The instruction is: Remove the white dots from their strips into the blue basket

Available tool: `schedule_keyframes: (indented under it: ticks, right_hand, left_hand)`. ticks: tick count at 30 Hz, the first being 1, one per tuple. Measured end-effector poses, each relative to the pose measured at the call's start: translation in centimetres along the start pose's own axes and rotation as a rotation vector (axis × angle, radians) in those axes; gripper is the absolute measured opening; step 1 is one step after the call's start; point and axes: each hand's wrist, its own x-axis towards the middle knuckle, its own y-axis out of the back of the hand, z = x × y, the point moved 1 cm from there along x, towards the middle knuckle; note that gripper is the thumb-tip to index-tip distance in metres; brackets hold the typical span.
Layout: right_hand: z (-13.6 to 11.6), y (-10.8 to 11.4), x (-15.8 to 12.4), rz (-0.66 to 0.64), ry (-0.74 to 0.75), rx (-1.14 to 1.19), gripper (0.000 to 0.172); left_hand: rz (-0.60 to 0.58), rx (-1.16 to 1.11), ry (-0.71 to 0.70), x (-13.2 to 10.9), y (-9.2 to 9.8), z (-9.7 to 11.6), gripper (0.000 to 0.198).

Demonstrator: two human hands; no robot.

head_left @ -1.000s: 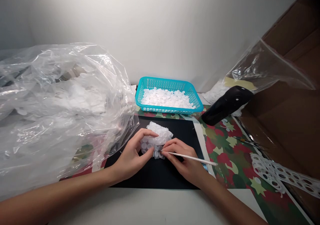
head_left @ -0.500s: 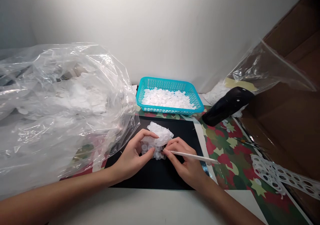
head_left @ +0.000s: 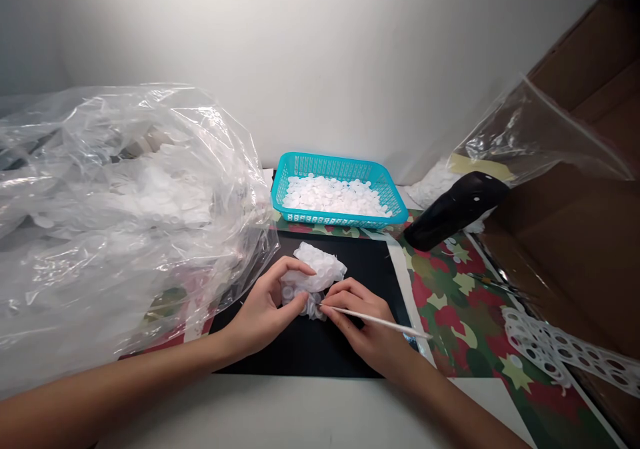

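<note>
A white translucent sheet (head_left: pixel 320 266) with rows of round shapes, folded or layered, lies on a black mat (head_left: pixel 310 352). My left hand (head_left: pixel 273 302) grips its left side, index finger on top and thumb near the front edge. My right hand (head_left: pixel 367 322) pinches a thin white stick-like tool (head_left: pixel 385 318) close to its tip. That tip meets the sheet's right front part; its exact shape is too small to make out. The tool's other end points right, over the camouflage-patterned cloth.
Behind the mat stands a turquoise basket (head_left: pixel 340 219) of small white discs. A large clear plastic bag (head_left: pixel 150 249) of white pieces fills the left. To the right are a black object (head_left: pixel 455 210), punched white strips (head_left: pixel 565 349) and a cardboard box (head_left: pixel 565 236) with plastic.
My right hand and the tool have shifted slightly left and down, the tool's rear end dipping lower. My left hand stays almost in place on the sheet.
</note>
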Motion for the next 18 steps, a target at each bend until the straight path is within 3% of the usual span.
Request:
schedule_keyframes:
  ticks: [10, 18]
  right_hand:
    - [0.4, -0.9, -0.2, -0.039, 0.058, -0.248, 0.017]
    - [0.5, -1.1, -0.2, -0.034, 0.082, -0.242, 0.016]
  left_hand:
    - [0.050, -0.076, -0.021, 0.0, 0.1, 0.4, 0.015]
    - [0.107, -0.116, 0.015, 0.1, 0.4, 0.2, 0.019]
